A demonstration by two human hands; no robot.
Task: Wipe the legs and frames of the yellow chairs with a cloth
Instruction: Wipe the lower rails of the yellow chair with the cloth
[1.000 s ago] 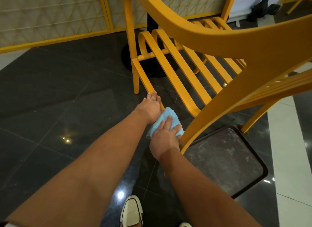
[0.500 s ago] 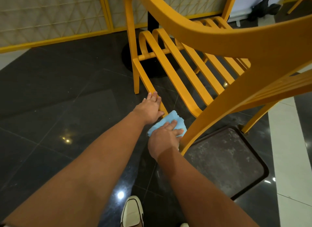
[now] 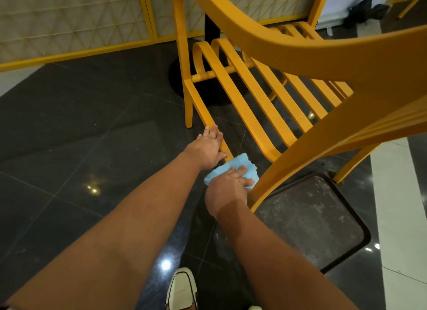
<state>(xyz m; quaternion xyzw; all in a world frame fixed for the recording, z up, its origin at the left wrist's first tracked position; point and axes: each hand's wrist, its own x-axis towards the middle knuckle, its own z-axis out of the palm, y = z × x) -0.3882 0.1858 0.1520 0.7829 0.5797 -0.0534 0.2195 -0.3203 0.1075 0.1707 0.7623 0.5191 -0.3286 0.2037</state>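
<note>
A yellow slatted chair (image 3: 250, 106) fills the upper right, tilted toward me, its curved backrest (image 3: 323, 51) nearest the camera. My left hand (image 3: 206, 148) rests on the chair's left seat rail (image 3: 198, 103), fingers lying straight along it. Just below, my right hand (image 3: 227, 189) holds a light blue cloth (image 3: 239, 165) bunched under its fingers. The cloth is pressed against the rail's near end, beside the slanted rear leg (image 3: 284, 169). The contact spot under the cloth is hidden.
A worn dark mat (image 3: 312, 219) lies on the black tiled floor under the chair's right side. A black table base (image 3: 208, 88) stands behind the seat. A yellow-framed lattice partition (image 3: 69, 21) runs along the back. My white shoe (image 3: 182, 289) shows at the bottom.
The cloth has shifted slightly right and lies flatter under my right hand. My left hand stays on the rail in almost the same place.
</note>
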